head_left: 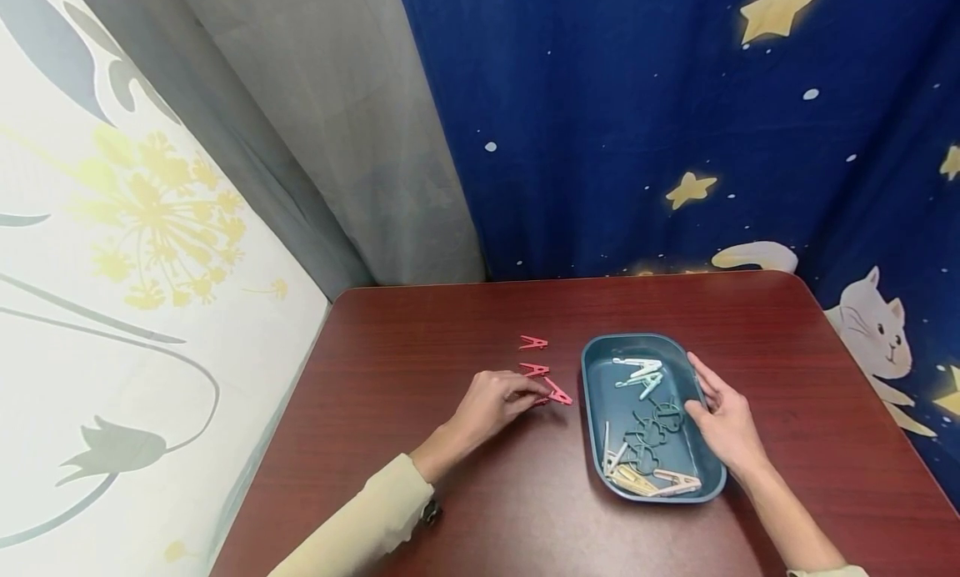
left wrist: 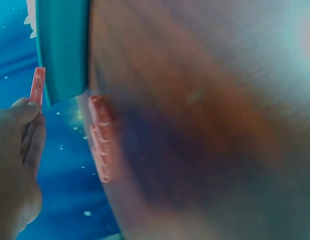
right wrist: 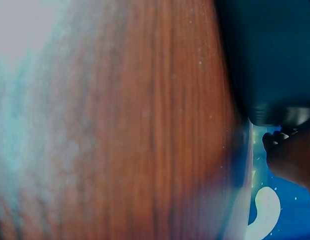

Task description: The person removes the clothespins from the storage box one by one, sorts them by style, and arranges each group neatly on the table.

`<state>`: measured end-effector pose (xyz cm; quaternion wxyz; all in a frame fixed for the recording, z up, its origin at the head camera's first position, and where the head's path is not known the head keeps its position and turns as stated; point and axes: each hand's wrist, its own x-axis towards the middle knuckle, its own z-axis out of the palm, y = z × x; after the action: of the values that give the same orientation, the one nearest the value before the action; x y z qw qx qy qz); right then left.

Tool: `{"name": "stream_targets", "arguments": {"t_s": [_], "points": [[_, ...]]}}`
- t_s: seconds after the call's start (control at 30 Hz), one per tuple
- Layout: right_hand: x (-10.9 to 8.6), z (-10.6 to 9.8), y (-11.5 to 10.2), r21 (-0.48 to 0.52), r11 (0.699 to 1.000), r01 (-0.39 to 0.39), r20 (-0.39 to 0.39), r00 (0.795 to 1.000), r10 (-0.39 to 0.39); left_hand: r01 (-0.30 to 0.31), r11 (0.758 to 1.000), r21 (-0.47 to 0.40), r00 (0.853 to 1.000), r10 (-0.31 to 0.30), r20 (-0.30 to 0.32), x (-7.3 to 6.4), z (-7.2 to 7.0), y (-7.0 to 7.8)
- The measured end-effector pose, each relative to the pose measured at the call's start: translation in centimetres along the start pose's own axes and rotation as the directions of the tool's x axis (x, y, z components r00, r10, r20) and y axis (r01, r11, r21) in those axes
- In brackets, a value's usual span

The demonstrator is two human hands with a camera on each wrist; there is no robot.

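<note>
My left hand (head_left: 495,406) pinches a pink clothespin (head_left: 558,393) between thumb and fingers, just left of the blue tray (head_left: 678,448). That clothespin also shows upright at the fingertips in the left wrist view. Two more pink clothespins (head_left: 534,342) lie on the table behind this hand, one farther back than the other. My right hand (head_left: 726,423) grips the tray's right side, its thumb over the rim and fingers outside. Inside the tray lie mint-white clothespins (head_left: 642,365), dark green wire outline shapes (head_left: 648,434), and pale yellow clothespins (head_left: 633,480) beside a pale pink one (head_left: 678,482).
The reddish-brown table (head_left: 390,352) has rounded back corners. Behind it hang a grey curtain (head_left: 360,127) and a blue star-patterned curtain (head_left: 600,143). A white floral-patterned panel (head_left: 112,352) stands along the left side.
</note>
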<state>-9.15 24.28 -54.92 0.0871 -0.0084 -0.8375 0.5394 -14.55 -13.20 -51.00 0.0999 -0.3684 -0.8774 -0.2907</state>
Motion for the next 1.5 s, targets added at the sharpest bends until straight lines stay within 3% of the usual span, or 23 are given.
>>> {"name": "stream_targets", "arguments": {"t_s": [0.23, 0.53, 0.7, 1.07, 1.5], "points": [[-0.1, 0.0, -0.3, -0.004, 1.000, -0.005, 0.001, 1.000, 0.005, 0.046, 0.999, 0.013, 0.996, -0.045, -0.081, -3.3, 0.7, -0.6], [-0.2, -0.1, -0.5, -0.005, 1.000, -0.015, 0.001, 1.000, 0.015, 0.171, 0.985, -0.030, 0.983, -0.172, -0.058, -6.0, 1.3, -0.8], [-0.1, -0.2, -0.3, -0.018, 1.000, -0.008, -0.003, 1.000, 0.008, 0.212, 0.976, -0.045, 0.976, -0.214, -0.042, -6.6, 1.7, -0.6], [-0.1, -0.1, -0.2, -0.007, 1.000, -0.008, 0.001, 1.000, 0.008, 0.227, 0.973, -0.049, 0.973, -0.228, -0.028, -7.2, 2.5, -0.5], [0.0, 0.0, -0.4, -0.016, 1.000, -0.024, -0.001, 1.000, 0.024, 0.155, 0.988, -0.021, 0.987, -0.156, -0.049, -7.2, 3.1, -0.9]]}}
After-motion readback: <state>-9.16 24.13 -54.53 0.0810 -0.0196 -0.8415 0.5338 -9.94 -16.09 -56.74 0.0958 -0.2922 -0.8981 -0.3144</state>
